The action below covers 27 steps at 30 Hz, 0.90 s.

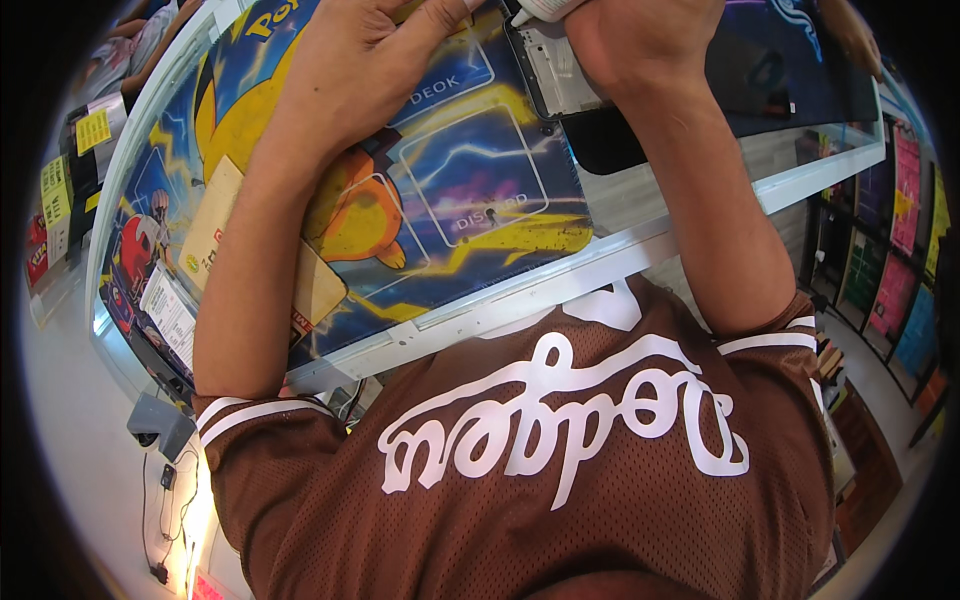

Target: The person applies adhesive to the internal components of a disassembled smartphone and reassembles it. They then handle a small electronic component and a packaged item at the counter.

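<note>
At the top edge, my right hand point(640, 45) is closed around a white squeeze bottle point(545, 8) with a narrow tip, only partly in view. The tip points at the upper end of an opened phone housing point(556, 78), a dark-rimmed frame with a silvery inside. Part of this housing is covered by my right hand. My left hand point(365, 55) reaches over the mat to the left of it, thumb stretched toward the housing. The other fingers of that hand run out of the picture, so its grip is hidden.
A colourful cartoon playmat point(480, 190) lies on a glass counter with a white metal edge point(450, 322). Beneath my left forearm is a tan card strip point(318, 285). A black flat panel point(605, 150) lies by my right wrist. Other people show at the upper corners; shelves point(890, 240) stand right.
</note>
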Each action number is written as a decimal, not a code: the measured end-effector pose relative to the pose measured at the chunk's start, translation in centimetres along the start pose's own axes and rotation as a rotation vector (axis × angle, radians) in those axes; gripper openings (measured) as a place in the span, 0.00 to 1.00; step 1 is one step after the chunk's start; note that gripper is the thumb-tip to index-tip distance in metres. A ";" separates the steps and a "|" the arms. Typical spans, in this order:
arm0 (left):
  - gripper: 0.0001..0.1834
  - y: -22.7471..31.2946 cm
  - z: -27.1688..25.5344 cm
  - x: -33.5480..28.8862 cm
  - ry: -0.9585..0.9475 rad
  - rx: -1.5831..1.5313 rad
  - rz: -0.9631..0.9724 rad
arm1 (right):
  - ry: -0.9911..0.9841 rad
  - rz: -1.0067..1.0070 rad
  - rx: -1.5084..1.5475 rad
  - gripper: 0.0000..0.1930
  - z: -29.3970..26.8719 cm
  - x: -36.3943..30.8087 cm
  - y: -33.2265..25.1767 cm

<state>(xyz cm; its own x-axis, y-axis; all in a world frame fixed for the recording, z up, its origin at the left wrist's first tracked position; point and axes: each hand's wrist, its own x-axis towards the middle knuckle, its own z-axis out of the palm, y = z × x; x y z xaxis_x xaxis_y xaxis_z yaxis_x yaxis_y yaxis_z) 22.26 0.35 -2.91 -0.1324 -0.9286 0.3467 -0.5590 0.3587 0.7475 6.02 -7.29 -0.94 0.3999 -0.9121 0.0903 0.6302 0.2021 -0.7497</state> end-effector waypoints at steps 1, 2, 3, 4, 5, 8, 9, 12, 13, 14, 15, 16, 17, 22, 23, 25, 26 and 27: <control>0.14 0.0 0.0 0.0 -0.002 -0.002 0.005 | -0.001 0.004 0.006 0.20 0.2 -0.1 -0.1; 0.14 0.0 0.0 0.0 -0.004 0.008 0.004 | 0.000 0.005 0.008 0.20 0.2 -0.1 -0.1; 0.14 0.0 0.0 0.1 -0.006 0.018 0.006 | 0.001 0.000 0.006 0.20 0.0 0.0 0.0; 0.14 0.0 0.0 0.1 -0.008 0.028 0.007 | 0.002 -0.004 0.005 0.20 -0.3 0.1 0.2; 0.14 0.1 0.0 0.2 -0.013 0.039 0.006 | 0.002 -0.013 0.000 0.20 -1.0 0.6 0.7; 0.14 0.2 -0.2 0.1 -0.016 0.065 -0.003 | -0.009 -0.024 -0.031 0.20 -1.4 0.8 1.0; 0.14 0.1 -0.2 0.0 -0.015 0.062 -0.003 | -0.012 -0.027 -0.046 0.20 -1.4 0.8 1.0; 0.13 0.2 -0.1 0.0 -0.011 0.054 -0.005 | 0.024 0.002 -0.059 0.20 -1.0 0.4 0.6; 0.13 0.2 -0.1 0.0 -0.010 0.050 -0.005 | 0.018 0.000 -0.039 0.20 -1.1 0.4 0.7; 0.13 0.2 -0.1 0.0 -0.012 0.049 0.003 | 0.011 -0.002 -0.019 0.20 -1.3 0.5 0.9; 0.13 0.2 -0.1 0.1 -0.013 0.050 0.010 | 0.003 -0.003 0.002 0.20 -1.5 0.6 1.0; 0.13 0.2 -0.1 0.0 -0.014 0.050 0.018 | 0.010 0.000 -0.016 0.20 -1.3 0.5 0.9; 0.13 0.1 -0.1 0.0 -0.012 0.044 0.013 | 0.017 0.003 -0.034 0.20 -1.1 0.3 0.6; 0.13 0.1 0.0 -0.1 -0.004 -0.003 0.006 | 0.029 0.015 -0.041 0.20 -1.0 0.1 0.5; 0.13 0.1 0.0 -0.1 -0.005 0.002 0.008 | 0.033 0.020 -0.038 0.20 -0.9 0.1 0.4; 0.13 0.2 -0.1 -0.1 -0.007 0.010 0.014 | 0.023 0.014 -0.036 0.20 -1.0 0.1 0.4; 0.13 0.2 -0.1 0.0 -0.008 0.014 0.017 | 0.008 0.004 -0.036 0.20 -1.2 0.3 0.6; 0.13 0.1 -0.1 0.0 -0.009 0.018 0.020 | -0.006 -0.006 -0.035 0.20 -1.4 0.3 0.8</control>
<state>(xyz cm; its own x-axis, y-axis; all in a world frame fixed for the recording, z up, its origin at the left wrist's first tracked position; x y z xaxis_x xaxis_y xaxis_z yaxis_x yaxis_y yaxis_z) 22.27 0.45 -2.77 -0.1510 -0.9220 0.3565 -0.5704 0.3757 0.7304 5.68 -7.94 -2.40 0.4004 -0.9110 0.0985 0.6087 0.1841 -0.7717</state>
